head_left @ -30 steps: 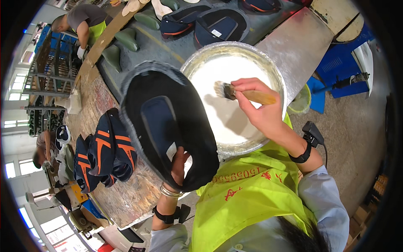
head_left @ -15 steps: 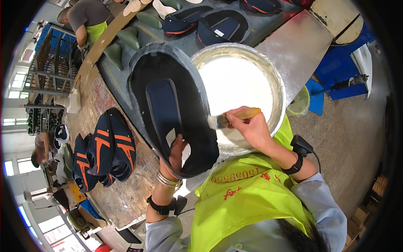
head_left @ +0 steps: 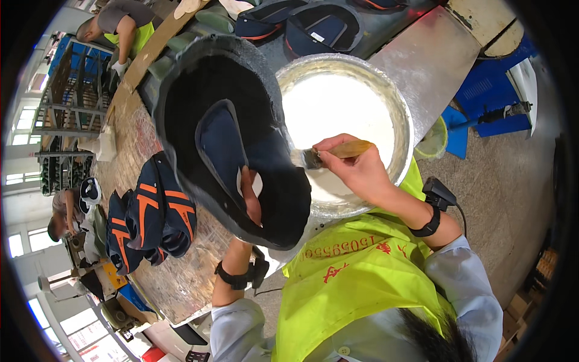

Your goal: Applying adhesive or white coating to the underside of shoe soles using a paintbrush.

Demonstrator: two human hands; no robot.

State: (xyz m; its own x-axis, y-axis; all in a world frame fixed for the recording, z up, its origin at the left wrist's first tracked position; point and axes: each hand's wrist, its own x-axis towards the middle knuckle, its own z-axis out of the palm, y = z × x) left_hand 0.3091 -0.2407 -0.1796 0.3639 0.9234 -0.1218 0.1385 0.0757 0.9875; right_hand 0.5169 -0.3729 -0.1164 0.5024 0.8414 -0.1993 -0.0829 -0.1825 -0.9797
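My left hand (head_left: 249, 196) grips a dark navy shoe upper (head_left: 181, 111) by its heel end. Its fingers show through the opening, and the rest of the hand is behind the fabric. The upper's open underside faces up, with black lining and a blue tongue inside. In my right hand (head_left: 360, 176) is a paintbrush (head_left: 351, 148) with a yellowish wooden handle. Its pale bristles meet the right edge of the upper. Under the brush stands a round metal basin (head_left: 403, 120) of white liquid (head_left: 338, 114).
Several navy and orange shoe uppers (head_left: 148, 205) lie on the worn worktable (head_left: 163, 283) at left. More uppers (head_left: 322, 30) and green shoe lasts (head_left: 214, 21) sit along the far side. A co-worker (head_left: 123, 27) stands at far left, near a rack (head_left: 72, 96).
The shoe upper has tilted and shifted up and left, its tongue now leaning. My left wrist has gone further under it. My right hand with the brush has moved slightly up and left.
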